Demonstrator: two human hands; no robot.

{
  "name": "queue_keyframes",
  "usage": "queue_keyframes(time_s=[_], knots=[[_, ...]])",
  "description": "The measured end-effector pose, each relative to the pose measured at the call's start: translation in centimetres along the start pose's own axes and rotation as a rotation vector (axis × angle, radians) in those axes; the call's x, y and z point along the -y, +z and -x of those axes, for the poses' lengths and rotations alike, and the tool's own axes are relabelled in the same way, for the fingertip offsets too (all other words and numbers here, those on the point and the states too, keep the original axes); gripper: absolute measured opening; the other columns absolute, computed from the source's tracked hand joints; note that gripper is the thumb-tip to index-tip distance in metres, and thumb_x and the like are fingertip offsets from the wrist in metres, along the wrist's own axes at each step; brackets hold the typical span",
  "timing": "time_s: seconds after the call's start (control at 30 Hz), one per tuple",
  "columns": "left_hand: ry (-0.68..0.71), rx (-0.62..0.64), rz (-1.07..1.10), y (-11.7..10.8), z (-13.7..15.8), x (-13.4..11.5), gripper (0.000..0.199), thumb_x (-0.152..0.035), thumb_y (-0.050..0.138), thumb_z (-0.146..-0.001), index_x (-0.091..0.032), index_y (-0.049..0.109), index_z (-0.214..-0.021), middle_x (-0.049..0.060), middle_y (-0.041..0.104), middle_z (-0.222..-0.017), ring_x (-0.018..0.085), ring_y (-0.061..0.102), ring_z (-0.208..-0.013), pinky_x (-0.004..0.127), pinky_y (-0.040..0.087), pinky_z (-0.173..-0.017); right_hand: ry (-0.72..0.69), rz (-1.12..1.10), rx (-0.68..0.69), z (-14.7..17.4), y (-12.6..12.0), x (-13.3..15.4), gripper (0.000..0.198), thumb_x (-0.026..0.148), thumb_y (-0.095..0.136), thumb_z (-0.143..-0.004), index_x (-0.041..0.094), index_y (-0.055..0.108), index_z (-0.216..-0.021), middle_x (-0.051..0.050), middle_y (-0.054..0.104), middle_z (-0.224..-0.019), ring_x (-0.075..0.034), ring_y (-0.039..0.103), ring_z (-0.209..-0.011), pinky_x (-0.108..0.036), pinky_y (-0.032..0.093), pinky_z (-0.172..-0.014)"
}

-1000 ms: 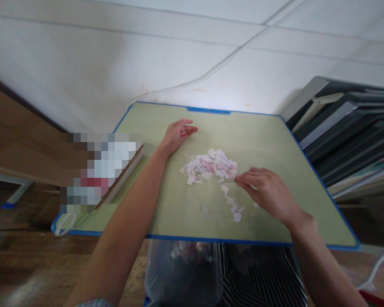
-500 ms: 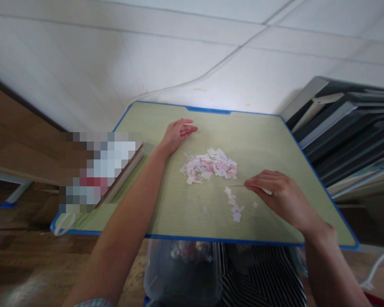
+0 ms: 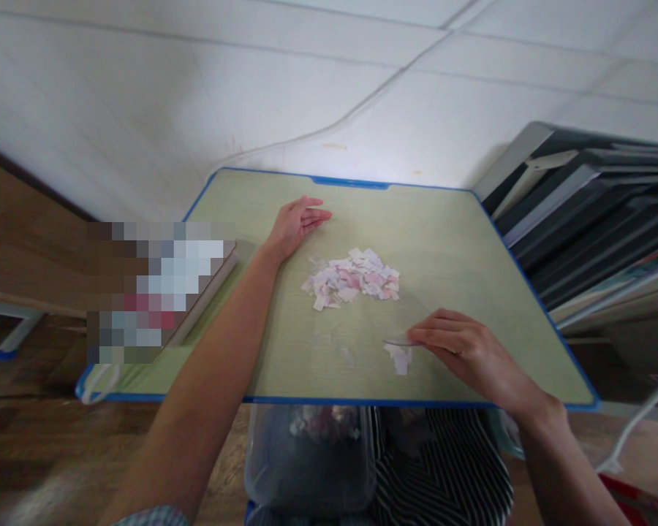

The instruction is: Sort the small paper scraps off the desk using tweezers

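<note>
Pale green laminate with a blue rim made up the small table (image 3: 460, 241), and on it lay a heap of pink and white paper scraps (image 3: 354, 277), gathered a little beyond its middle. The person's left hand (image 3: 296, 223) rested flat on the far side of the top, fingers stretched out and loose, holding nothing — it lay just beyond the heap, apart from it. The right hand (image 3: 463, 351) sat nearer the front edge, its fingers pressed down on a thin clear sheet (image 3: 398, 340) that was hard to make out against the surface; whether the fingers pinched it or only pushed on it I could not tell. Just beside those fingertips lay a small cluster of loose scraps (image 3: 399, 359), well apart from the main heap. Below the front edge stood a clear plastic bin (image 3: 307, 467) with more scraps inside — next to it, striped cloth (image 3: 444, 467). To the right leaned a stack of dark frames (image 3: 597, 212).
</note>
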State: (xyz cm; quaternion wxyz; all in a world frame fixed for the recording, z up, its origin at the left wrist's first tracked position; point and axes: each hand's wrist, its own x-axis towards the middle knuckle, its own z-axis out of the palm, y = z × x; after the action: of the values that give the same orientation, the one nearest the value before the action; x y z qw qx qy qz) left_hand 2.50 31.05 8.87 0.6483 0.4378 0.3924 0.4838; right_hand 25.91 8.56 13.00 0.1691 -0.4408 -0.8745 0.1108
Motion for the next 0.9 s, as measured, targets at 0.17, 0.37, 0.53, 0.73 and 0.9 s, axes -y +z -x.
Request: queue_keyframes(time_s=[0.17,0.37,0.53,0.73,0.9], knots=[[-0.007,-0.021,0.002,0.2,0.2,-0.2,0.031,-0.038,0.042,-0.089,-0.013,0.060,-0.086,0.007,0.068,-0.071,0.015,0.066,-0.083,0.027,0.044,-0.086,0.026,-0.050,0.040,1.3,-0.3,1.1,0.022,0.010,0.048,-0.087,0.017,0.068,-0.089,-0.007,0.071,-0.085,-0.018,0.062,-0.080,-0.031,0.051,-0.068],[-0.005,-0.024,0.002,0.2,0.1,-0.1,0.031,-0.036,0.039,-0.090,-0.013,0.060,-0.084,0.006,0.068,-0.069,0.013,0.066,-0.078,0.025,0.044,-0.083,-0.006,-0.002,0.051,1.9,-0.4,1.6,0.023,0.013,0.045,-0.090,0.016,0.068,-0.091,-0.007,0.071,-0.088,-0.018,0.062,-0.081,-0.034,0.051,-0.071],[0.007,-0.023,-0.006,0.2,0.1,-0.1,0.030,-0.036,0.040,-0.089,-0.014,0.060,-0.085,0.006,0.068,-0.070,0.014,0.066,-0.079,0.026,0.045,-0.083,-0.041,-0.001,0.030,2.2,0.0,1.8,0.025,0.016,0.043,-0.092,0.016,0.068,-0.095,-0.007,0.071,-0.092,-0.019,0.063,-0.086,-0.035,0.050,-0.074],[-0.008,-0.037,-0.015,0.3,0.2,-0.2,0.032,-0.043,0.046,-0.086,-0.014,0.060,-0.085,0.007,0.068,-0.072,0.015,0.066,-0.084,0.026,0.044,-0.085,-0.010,-0.047,0.050,4.3,-0.2,1.9,0.024,0.019,0.045,-0.091,0.019,0.068,-0.097,-0.007,0.071,-0.093,-0.019,0.063,-0.086,-0.034,0.051,-0.073],[0.013,-0.012,-0.023,0.1,0.1,-0.1,0.032,-0.043,0.044,-0.087,-0.014,0.059,-0.086,0.007,0.068,-0.074,0.015,0.066,-0.085,0.028,0.045,-0.087,0.023,-0.054,0.044,6.2,-0.4,2.1,0.024,0.020,0.045,-0.092,0.019,0.067,-0.101,-0.007,0.071,-0.095,-0.019,0.063,-0.089,-0.034,0.052,-0.073]])
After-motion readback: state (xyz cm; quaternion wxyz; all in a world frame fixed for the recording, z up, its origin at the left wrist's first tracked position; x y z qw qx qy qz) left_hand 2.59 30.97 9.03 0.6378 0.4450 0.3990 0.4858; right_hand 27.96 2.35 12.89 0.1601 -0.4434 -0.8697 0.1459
